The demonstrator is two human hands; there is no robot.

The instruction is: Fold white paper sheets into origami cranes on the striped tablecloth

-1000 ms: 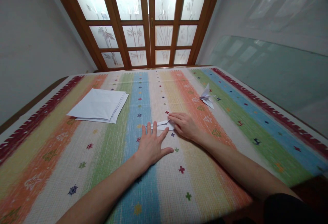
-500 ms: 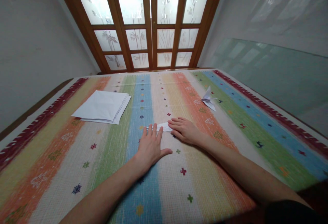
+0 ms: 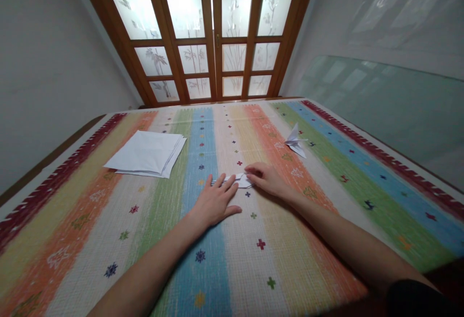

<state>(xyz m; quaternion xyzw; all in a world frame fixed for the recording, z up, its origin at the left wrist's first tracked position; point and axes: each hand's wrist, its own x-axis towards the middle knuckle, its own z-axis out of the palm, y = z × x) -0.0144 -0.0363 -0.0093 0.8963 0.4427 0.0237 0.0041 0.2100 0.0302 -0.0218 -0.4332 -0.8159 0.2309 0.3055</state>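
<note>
A small folded piece of white paper (image 3: 239, 180) lies on the striped cloth near the middle of the table. My left hand (image 3: 214, 202) lies flat with its fingers stretched out, the fingertips pressing on the paper's left part. My right hand (image 3: 266, 180) comes in from the right with its fingers curled, pinching the paper's right end.
A stack of white paper sheets (image 3: 148, 153) lies at the left. A finished folded paper bird (image 3: 296, 141) stands at the right on the green stripe. The striped tablecloth (image 3: 108, 220) covers the table. Wooden glazed doors (image 3: 213, 32) stand beyond the far edge.
My right hand's fingers have gone from lying flat to curling and pinching the paper's right end. My left hand slid slightly right and forward on the paper.
</note>
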